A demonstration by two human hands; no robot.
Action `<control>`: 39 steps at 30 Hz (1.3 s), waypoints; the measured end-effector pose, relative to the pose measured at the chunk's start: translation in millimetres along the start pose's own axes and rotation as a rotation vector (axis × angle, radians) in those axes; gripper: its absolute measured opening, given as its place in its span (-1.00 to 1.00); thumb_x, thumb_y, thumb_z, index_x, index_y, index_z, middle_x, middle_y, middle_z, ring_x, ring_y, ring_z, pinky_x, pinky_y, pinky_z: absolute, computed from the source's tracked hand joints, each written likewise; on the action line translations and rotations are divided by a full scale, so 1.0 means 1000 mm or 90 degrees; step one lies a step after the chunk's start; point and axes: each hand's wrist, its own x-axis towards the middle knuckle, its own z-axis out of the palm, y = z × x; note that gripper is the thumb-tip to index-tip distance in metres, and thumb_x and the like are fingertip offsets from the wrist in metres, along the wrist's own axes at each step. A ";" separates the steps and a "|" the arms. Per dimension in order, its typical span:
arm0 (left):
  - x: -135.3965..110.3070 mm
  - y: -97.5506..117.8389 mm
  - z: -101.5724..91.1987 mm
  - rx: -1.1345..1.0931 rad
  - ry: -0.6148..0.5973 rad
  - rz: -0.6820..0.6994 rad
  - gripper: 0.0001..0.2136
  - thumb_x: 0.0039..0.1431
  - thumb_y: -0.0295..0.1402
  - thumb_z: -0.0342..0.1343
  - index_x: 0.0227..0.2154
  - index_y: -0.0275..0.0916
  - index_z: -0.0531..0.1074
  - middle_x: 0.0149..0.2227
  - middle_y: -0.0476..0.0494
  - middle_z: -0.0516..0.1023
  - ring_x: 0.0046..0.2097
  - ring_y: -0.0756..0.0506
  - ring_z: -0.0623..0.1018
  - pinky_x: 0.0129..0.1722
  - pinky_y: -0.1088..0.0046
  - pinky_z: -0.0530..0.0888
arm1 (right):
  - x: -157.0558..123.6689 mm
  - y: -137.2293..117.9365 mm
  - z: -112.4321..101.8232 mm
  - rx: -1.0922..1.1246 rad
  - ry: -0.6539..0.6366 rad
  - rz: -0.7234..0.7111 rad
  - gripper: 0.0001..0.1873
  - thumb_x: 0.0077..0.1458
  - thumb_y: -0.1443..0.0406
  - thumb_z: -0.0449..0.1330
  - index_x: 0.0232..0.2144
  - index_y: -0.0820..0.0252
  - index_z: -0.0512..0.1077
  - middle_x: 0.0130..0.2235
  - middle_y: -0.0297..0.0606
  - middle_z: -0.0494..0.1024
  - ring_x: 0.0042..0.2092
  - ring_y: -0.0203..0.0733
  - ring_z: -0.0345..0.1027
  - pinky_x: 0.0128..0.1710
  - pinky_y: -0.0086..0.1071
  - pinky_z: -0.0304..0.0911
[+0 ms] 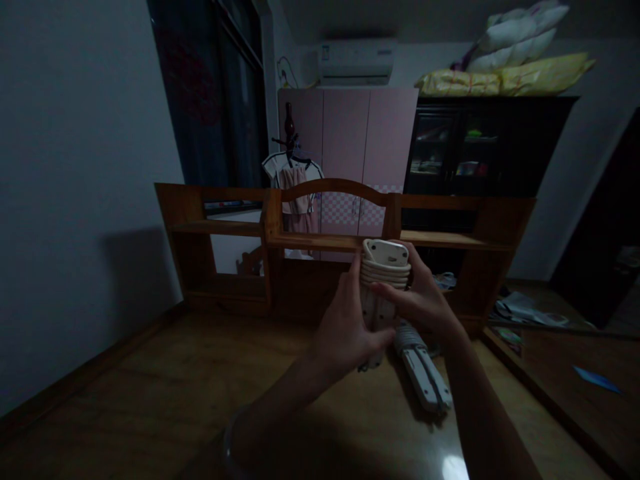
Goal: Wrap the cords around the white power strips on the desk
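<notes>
Both hands grip a white power strip whose cord is wound several times round its upper part. It is held upright above the wooden table. My left hand wraps its lower left side, thumb across the front. On the upper right, my right hand closes round it with the thumb pressed on the cord coils. A second white power strip, also wrapped in cord, lies on the table beyond my right wrist. The held strip's lower end is partly hidden by my left hand.
A wooden shelf unit runs along the table's far edge. At left is a wall. Pink wardrobe doors and a dark cabinet stand behind. A blue flat item lies at the right.
</notes>
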 end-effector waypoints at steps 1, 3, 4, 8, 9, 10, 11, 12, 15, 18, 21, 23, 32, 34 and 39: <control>0.002 0.003 -0.003 -0.036 -0.023 -0.003 -0.12 -0.07 -0.37 0.34 0.30 -0.10 -0.01 0.27 -0.27 0.17 0.25 -0.30 0.25 0.21 0.06 0.27 | 0.000 0.001 -0.004 0.015 -0.003 0.006 -0.32 -0.07 0.10 0.37 0.04 0.13 0.22 -0.07 -0.20 0.48 -0.10 -0.10 0.41 -0.13 -0.33 0.33; 0.007 0.004 -0.011 -0.140 -0.078 -0.043 -0.35 0.06 -0.31 0.27 0.21 -0.14 0.19 0.21 -0.24 0.31 0.21 -0.27 0.34 0.19 0.08 0.31 | -0.001 0.000 -0.011 0.031 -0.012 0.020 -0.34 -0.07 0.09 0.37 0.02 0.14 0.24 -0.07 -0.20 0.48 -0.10 -0.10 0.41 -0.13 -0.33 0.34; 0.011 0.004 -0.015 -0.196 -0.100 -0.069 -0.48 0.12 -0.27 0.23 0.15 -0.17 0.29 0.15 -0.23 0.39 0.16 -0.26 0.40 0.16 0.10 0.35 | -0.001 0.000 -0.013 0.032 -0.019 0.027 -0.35 -0.07 0.09 0.37 0.01 0.14 0.25 -0.07 -0.20 0.48 -0.10 -0.10 0.41 -0.13 -0.33 0.34; 0.023 -0.008 -0.027 -0.304 -0.116 -0.165 -0.66 0.16 -0.19 0.20 -0.06 -0.26 0.49 -0.04 -0.19 0.56 0.05 -0.24 0.50 0.10 0.15 0.41 | -0.002 -0.005 -0.014 0.021 -0.073 0.040 -0.36 -0.07 0.08 0.37 0.01 0.13 0.26 -0.08 -0.20 0.49 -0.11 -0.08 0.41 -0.16 -0.33 0.34; 0.024 -0.011 -0.030 -0.305 -0.114 -0.183 -0.65 0.13 -0.18 0.22 -0.08 -0.26 0.51 -0.06 -0.18 0.57 0.04 -0.24 0.51 0.09 0.15 0.42 | -0.003 -0.007 -0.013 0.013 -0.086 0.040 -0.35 -0.07 0.07 0.36 0.02 0.13 0.25 -0.08 -0.19 0.49 -0.10 -0.07 0.41 -0.16 -0.32 0.34; 0.025 -0.013 -0.032 -0.305 -0.117 -0.199 -0.64 0.10 -0.17 0.25 -0.09 -0.26 0.52 -0.08 -0.18 0.58 0.03 -0.25 0.51 0.06 0.15 0.44 | -0.003 -0.008 -0.012 0.003 -0.097 0.039 -0.35 -0.06 0.08 0.36 0.03 0.13 0.25 -0.08 -0.19 0.49 -0.09 -0.06 0.41 -0.15 -0.32 0.33; 0.026 -0.015 -0.034 -0.304 -0.122 -0.207 -0.62 0.06 -0.17 0.28 -0.10 -0.27 0.52 -0.09 -0.18 0.59 0.02 -0.25 0.52 0.03 0.16 0.46 | -0.003 -0.009 -0.011 -0.005 -0.104 0.034 -0.34 -0.06 0.08 0.36 0.03 0.13 0.25 -0.08 -0.19 0.49 -0.09 -0.06 0.40 -0.13 -0.31 0.33; 0.026 -0.015 -0.035 -0.303 -0.128 -0.209 -0.61 0.03 -0.17 0.31 -0.11 -0.27 0.53 -0.10 -0.18 0.59 0.00 -0.25 0.53 0.00 0.18 0.48 | -0.003 -0.011 -0.010 -0.011 -0.110 0.029 -0.34 -0.07 0.08 0.36 0.03 0.13 0.25 -0.08 -0.19 0.49 -0.09 -0.06 0.40 -0.13 -0.32 0.32; 0.026 -0.014 -0.040 -0.285 -0.126 -0.197 -0.61 0.01 -0.16 0.31 -0.12 -0.25 0.54 -0.14 -0.16 0.61 -0.04 -0.25 0.55 -0.08 0.24 0.52 | -0.003 -0.016 -0.008 0.005 -0.130 0.019 -0.35 -0.06 0.07 0.36 0.02 0.13 0.25 -0.09 -0.20 0.49 -0.11 -0.09 0.40 -0.15 -0.34 0.32; 0.025 -0.012 -0.041 -0.236 -0.095 -0.193 -0.63 0.05 -0.08 0.26 -0.21 -0.27 0.56 -0.21 -0.14 0.62 -0.10 -0.26 0.57 -0.13 0.26 0.52 | -0.004 -0.023 -0.006 -0.006 -0.149 0.025 -0.33 -0.07 0.07 0.36 0.04 0.11 0.23 -0.11 -0.21 0.50 -0.13 -0.10 0.41 -0.21 -0.37 0.32; 0.025 -0.012 -0.041 -0.216 -0.094 -0.182 -0.61 0.04 -0.06 0.26 -0.21 -0.28 0.54 -0.18 -0.16 0.61 -0.08 -0.26 0.56 -0.09 0.25 0.49 | -0.004 -0.028 -0.003 -0.084 -0.144 0.021 -0.28 -0.11 0.09 0.38 0.06 0.09 0.20 -0.16 -0.24 0.51 -0.20 -0.11 0.43 -0.28 -0.40 0.31; 0.025 -0.012 -0.039 -0.216 -0.104 -0.172 -0.57 0.00 -0.09 0.30 -0.13 -0.27 0.51 -0.12 -0.18 0.59 -0.04 -0.25 0.54 -0.04 0.25 0.47 | -0.004 -0.029 -0.001 -0.130 -0.140 0.016 -0.27 -0.12 0.12 0.39 0.06 0.08 0.20 -0.19 -0.27 0.52 -0.24 -0.13 0.44 -0.31 -0.42 0.29; 0.022 -0.009 -0.033 -0.225 -0.097 -0.116 -0.56 0.08 -0.16 0.26 -0.03 -0.28 0.43 -0.04 -0.20 0.53 -0.02 -0.22 0.50 -0.03 0.33 0.43 | -0.005 -0.029 0.001 -0.155 -0.141 -0.006 -0.26 -0.12 0.17 0.38 0.08 0.06 0.17 -0.20 -0.30 0.52 -0.24 -0.14 0.45 -0.31 -0.43 0.27; 0.021 -0.006 -0.032 -0.239 -0.093 -0.114 -0.57 0.09 -0.17 0.25 -0.03 -0.29 0.42 -0.05 -0.20 0.53 -0.03 -0.22 0.50 -0.04 0.36 0.42 | -0.005 -0.029 0.001 -0.159 -0.137 -0.012 -0.26 -0.12 0.16 0.39 0.08 0.06 0.17 -0.20 -0.31 0.52 -0.24 -0.14 0.45 -0.31 -0.43 0.28; 0.020 -0.001 -0.033 -0.233 -0.074 -0.107 -0.58 0.11 -0.20 0.24 0.00 -0.26 0.42 -0.06 -0.18 0.54 -0.06 -0.20 0.51 -0.07 0.39 0.43 | -0.004 -0.031 0.001 -0.152 -0.134 -0.018 -0.26 -0.12 0.17 0.38 0.08 0.06 0.17 -0.20 -0.32 0.52 -0.25 -0.16 0.44 -0.30 -0.44 0.28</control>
